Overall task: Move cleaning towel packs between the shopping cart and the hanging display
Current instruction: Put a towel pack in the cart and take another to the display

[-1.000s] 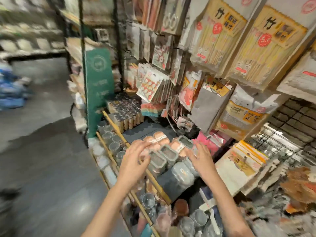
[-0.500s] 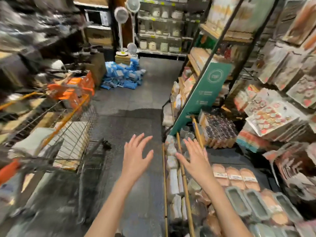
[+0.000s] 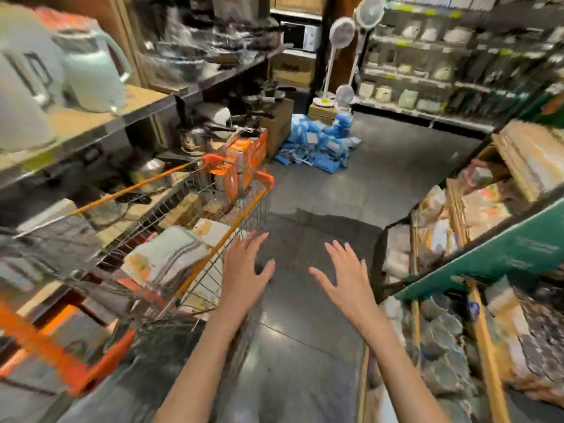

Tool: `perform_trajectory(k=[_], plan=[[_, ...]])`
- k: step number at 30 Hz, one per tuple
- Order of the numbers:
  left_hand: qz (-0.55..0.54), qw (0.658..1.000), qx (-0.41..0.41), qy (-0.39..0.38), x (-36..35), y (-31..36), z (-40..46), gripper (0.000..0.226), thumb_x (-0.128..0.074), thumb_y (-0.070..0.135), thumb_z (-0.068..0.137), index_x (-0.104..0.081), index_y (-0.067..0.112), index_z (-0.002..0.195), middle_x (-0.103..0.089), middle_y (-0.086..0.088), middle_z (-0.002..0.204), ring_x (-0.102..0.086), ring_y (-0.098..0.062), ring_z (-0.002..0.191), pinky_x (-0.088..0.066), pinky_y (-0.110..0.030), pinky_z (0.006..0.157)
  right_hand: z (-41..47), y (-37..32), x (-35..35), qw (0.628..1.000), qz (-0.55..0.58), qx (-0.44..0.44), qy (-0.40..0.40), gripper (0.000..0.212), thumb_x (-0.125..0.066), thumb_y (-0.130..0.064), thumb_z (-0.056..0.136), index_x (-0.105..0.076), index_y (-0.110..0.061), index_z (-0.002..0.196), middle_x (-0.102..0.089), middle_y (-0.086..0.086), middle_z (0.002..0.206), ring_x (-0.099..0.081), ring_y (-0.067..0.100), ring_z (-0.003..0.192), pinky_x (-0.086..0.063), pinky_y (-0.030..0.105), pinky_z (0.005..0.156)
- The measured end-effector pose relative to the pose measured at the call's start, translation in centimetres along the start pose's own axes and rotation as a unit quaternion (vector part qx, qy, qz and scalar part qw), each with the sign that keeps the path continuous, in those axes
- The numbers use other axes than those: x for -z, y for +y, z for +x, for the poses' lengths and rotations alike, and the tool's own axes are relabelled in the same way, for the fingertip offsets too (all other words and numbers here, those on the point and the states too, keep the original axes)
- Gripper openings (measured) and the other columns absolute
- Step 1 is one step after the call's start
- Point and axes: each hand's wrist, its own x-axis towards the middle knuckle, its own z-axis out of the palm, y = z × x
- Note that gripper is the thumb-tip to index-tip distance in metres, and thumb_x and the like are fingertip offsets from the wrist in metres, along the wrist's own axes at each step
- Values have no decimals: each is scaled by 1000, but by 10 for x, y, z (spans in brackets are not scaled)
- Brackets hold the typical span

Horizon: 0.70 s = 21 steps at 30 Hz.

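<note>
A wire shopping cart point(image 3: 244, 215) with orange trim stands at the left. Several towel packs lie in it; the topmost one point(image 3: 166, 257) is pale with grey stripes and a cardboard label. My left hand point(image 3: 245, 267) hovers with spread fingers just right of the cart's right rim, holding nothing. Over the dark floor, my right hand point(image 3: 346, 274) is also spread and empty. The hanging display is out of view; only shelves of the right-hand rack point(image 3: 476, 254) show.
Kettles point(image 3: 91, 65) stand on a shelf at the upper left, with pots and pans below. Blue packs point(image 3: 317, 145) are piled on the floor ahead beside standing fans point(image 3: 341, 32). The aisle floor point(image 3: 320, 190) runs between cart and right rack.
The view has swung left from the hanging display to the cart and aisle. Both empty hands moved with it; the left hand now hovers by the cart's rim.
</note>
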Motion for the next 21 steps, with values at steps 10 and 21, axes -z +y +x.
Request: perform_trajectory(k=[10,21], plan=[[-2,990,135,44,-24,-76,111,53,-54,41,91,-37,31,141,-30,-1,152,-11,-23,145,-6,-45,116,175,-12,-43,992,12,98,-76,87,-16,-77,80,-18,-24,149,-11,-5,158,2,13,146,1,44,117],[-6,937,311,159,-50,-125,219,62,-55,49,84,-40,26,139,-39,-2,146,-25,-27,140,-18,-46,114,377,-50,-97,931,-30,298,-208,126,9,-92,53,-24,-15,147,-20,1,156,-11,16,146,-8,44,116]])
